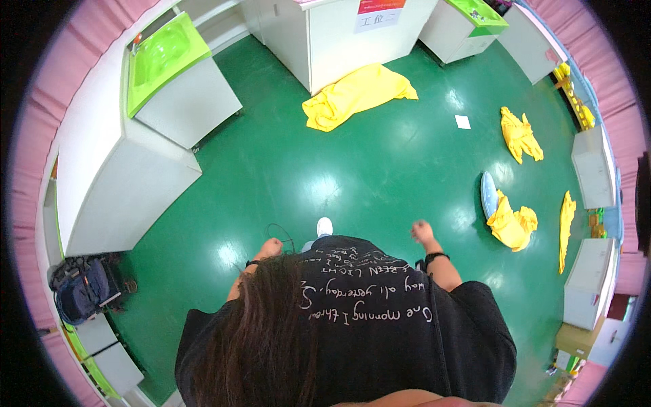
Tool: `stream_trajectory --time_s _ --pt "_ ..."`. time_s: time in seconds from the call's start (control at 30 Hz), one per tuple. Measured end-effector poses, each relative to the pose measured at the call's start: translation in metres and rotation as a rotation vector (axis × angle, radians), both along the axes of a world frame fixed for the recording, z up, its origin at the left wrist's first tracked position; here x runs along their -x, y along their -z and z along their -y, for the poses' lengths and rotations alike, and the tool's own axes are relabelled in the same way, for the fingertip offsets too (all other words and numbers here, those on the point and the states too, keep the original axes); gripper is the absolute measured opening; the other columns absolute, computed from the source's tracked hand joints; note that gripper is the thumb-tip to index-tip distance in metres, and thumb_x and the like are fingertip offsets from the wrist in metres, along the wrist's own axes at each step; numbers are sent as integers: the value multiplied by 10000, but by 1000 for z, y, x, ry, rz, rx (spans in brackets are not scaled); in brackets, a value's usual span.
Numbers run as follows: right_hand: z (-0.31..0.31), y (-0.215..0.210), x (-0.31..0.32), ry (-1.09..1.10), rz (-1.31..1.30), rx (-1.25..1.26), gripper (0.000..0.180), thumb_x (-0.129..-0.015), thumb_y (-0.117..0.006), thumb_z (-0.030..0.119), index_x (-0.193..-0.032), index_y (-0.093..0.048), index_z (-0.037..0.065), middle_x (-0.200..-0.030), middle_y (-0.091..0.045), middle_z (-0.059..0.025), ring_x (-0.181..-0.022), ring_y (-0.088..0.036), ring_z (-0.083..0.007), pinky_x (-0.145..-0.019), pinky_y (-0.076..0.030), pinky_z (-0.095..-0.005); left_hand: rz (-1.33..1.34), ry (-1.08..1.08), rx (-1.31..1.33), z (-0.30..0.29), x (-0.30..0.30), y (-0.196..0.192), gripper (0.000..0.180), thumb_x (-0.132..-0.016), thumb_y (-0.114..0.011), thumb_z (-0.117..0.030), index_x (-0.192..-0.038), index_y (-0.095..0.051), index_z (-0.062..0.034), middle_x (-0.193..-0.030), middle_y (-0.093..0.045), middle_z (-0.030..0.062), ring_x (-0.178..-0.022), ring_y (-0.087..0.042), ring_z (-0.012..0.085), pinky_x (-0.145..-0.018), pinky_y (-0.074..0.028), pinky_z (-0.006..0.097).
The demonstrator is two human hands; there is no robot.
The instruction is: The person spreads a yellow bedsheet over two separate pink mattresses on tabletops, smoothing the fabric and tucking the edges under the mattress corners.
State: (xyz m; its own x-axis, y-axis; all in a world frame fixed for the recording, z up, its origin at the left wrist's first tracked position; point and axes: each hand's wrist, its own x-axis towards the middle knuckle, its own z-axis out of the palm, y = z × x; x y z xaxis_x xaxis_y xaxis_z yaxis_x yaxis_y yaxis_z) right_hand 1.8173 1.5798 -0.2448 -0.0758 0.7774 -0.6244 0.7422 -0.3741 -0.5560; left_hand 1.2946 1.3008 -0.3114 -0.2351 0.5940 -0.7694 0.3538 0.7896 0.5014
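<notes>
My left hand (272, 247) hangs low in front of my body, its fingers curled in. A thin dark line (285, 233) loops beside it; I cannot tell whether the two touch. Farther right, my right hand (422, 232) is held out with the fingers folded and nothing showing in it. Both wrists wear dark bands. Nearest to my right hand on the green floor is a light-blue oval object (487, 195) standing tilted, with a crumpled yellow cloth (513, 224) against it. No hand touches either one.
More yellow cloths lie by the white cabinet (339, 47) ahead (359, 95), at the far right (521, 134) and along the right (566, 230). A white paper square (462, 122) is on the floor. Left stand a green sink unit (183, 102), a white counter (129, 190) and a dark backpack (83, 292).
</notes>
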Motion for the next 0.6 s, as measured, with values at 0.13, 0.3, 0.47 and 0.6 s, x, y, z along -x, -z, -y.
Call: stream_trajectory --time_s 0.13,0.3,0.47,0.6 --pt "-74 -54 72 -49 -155 -282 257 -845 -525 255 -883 -548 2 -726 -609 -84 -583 -588 -173 -526 -493 -314 72 46 22 -7 26 41 272 -818 -505 -255 -902 -594 -13 -794 -643 116 -753 -613 258 -677 -474 376" --pt "-93 -58 70 -62 -152 -257 237 -843 -544 228 -915 -547 2 -745 -611 -79 -645 -595 -154 -561 -491 -302 16 160 -29 -46 39 73 292 -807 -524 -286 -907 -606 -25 -833 -642 125 -806 -603 274 -705 -464 384" --pt "-66 -12 -9 112 76 116 256 -829 -510 261 -935 -537 30 -759 -618 -85 -586 -601 -173 -488 -486 -313 -180 418 -77 -135 36 93 306 -792 -549 -317 -908 -618 -42 -856 -639 130 -847 -597 282 -721 -456 390" --pt "-71 -3 -26 310 93 323 241 -808 -505 250 -903 -568 38 -756 -630 -107 -589 -606 -197 -508 -491 -326 -52 329 -27 -192 50 92 302 -785 -554 -318 -909 -621 -52 -849 -637 135 -836 -600 287 -712 -461 398"
